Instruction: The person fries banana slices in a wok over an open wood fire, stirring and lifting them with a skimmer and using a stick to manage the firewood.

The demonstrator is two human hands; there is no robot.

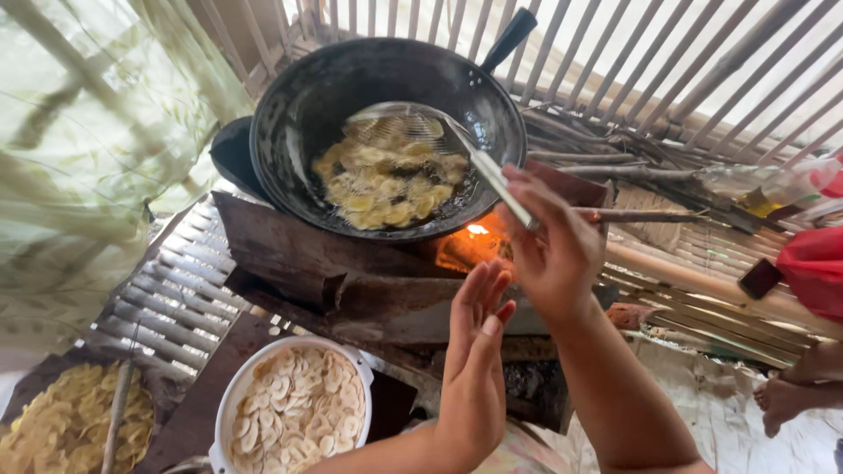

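Note:
My right hand (551,247) grips the metal handle of a wire skimmer (406,125), whose mesh head rests in a black wok (290,132). Yellow sliced chips (386,184) fry in oil inside the wok. My left hand (476,351) is raised just below and beside my right hand, flat, fingers together and pointing up, holding nothing. The wok sits over a fire (476,232) glowing orange under its right rim.
A white bowl (230,405) of pale raw slices stands at the lower left, beside a tray of fried yellow chips (61,426). Firewood sticks (615,167) lie at the right on a bamboo slat platform. Another person's foot (777,399) and red cloth (817,263) are at far right.

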